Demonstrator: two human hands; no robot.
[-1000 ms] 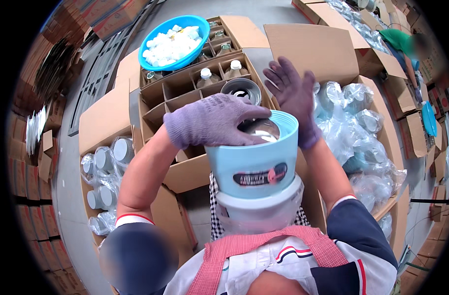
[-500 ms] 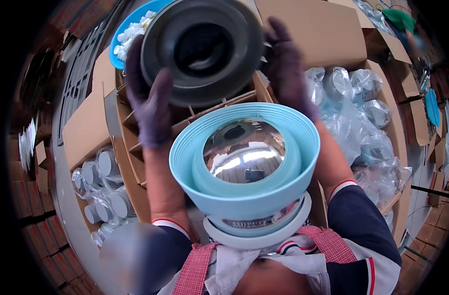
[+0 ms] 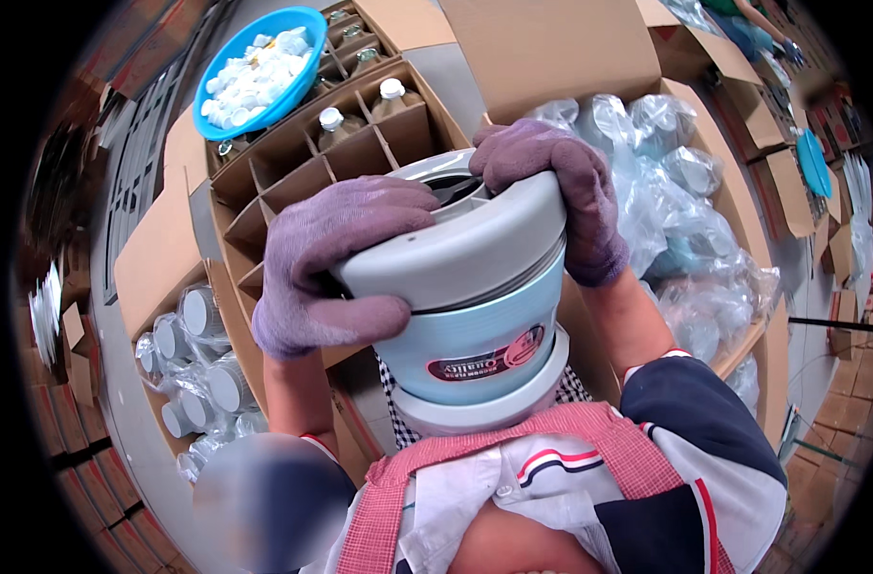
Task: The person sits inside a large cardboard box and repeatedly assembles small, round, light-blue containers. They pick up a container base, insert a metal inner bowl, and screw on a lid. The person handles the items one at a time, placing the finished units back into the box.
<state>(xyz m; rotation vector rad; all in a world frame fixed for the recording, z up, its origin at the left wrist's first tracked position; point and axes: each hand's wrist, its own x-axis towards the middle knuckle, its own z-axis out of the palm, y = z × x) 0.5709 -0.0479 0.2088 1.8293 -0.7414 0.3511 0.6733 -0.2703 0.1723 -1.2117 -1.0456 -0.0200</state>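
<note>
A light blue vacuum flask body (image 3: 494,335) stands upright against my front, on a pale grey base (image 3: 480,416) and with a dark oval label on its side. Over its mouth sits a thick grey flask top (image 3: 465,260) with a round opening, slightly tilted. My left hand (image 3: 336,263), in a purple-grey glove, wraps over the top's left side, thumb low on its edge. On the far right side, my gloved right hand (image 3: 556,182) curls its fingers over the rim. The flask's inside is hidden under the top.
Ahead is a divided carton (image 3: 298,182) with white-capped bottles (image 3: 331,124) in some compartments. A blue basin (image 3: 319,43) of white caps rests at its far left. Cartons hold plastic-wrapped pieces (image 3: 680,220) at right and wrapped pale cylinders (image 3: 199,311) at left.
Both hands have brought the grey flask top down and towards me, from above the carton onto the light blue body. The mirrored liner inside is now covered.
</note>
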